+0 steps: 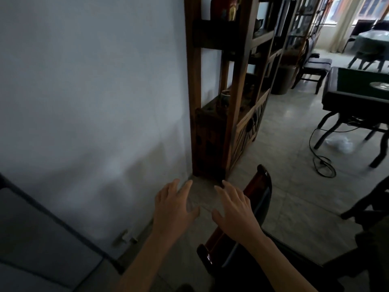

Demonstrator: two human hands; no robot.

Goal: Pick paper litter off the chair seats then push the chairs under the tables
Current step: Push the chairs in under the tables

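Head view is showing the dark wooden chair [260,186] low in the frame, its glossy curved back rail running from near my right wrist up toward the foot of the shelf unit. I am holding my right hand [235,209] over that rail with the fingers spread and nearly straight, gripping nothing; whether the palm is touching the wood I cannot tell. I am holding my left hand [174,205] just beside it, over the bare tiled floor [294,186], fingers likewise spread and relaxed, with nothing in it. The chair's seat is lying in deep shadow below my forearms, and I cannot make out any paper on it.

Just beyond my fingertips the tall brown shelf unit [227,91] is standing against the pale wall [94,81], which is filling the left half of the view. Off to the right, the green-topped counter [357,85] is standing on dark legs, well apart from my chair. Something crumpled and white [340,144] is lying on the floor under its near edge, and a black cable [322,163] is coiling on the tiles beside that. Farther back, another chair [313,66] is standing near the shelving.
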